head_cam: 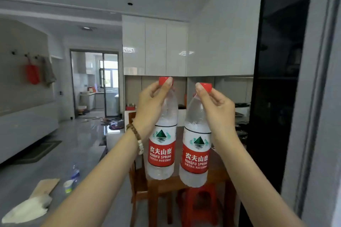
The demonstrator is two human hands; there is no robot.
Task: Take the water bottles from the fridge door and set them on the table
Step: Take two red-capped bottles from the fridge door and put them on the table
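While both arms reach forward, the left hand pinches the red cap of the left bottle and the right hand pinches the right bottle; both hang upright in the air above the wooden worktop.

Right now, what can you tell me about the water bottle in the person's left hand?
The left-hand bottle is clear plastic with a red cap and a red and white label reading Nongfu Spring, with a green mountain mark. It looks full and pale, maybe frosted or frozen. It hangs nearly upright in the air, pinched at the cap by the left hand, touching nothing else, beside a matching bottle and above a wooden table.
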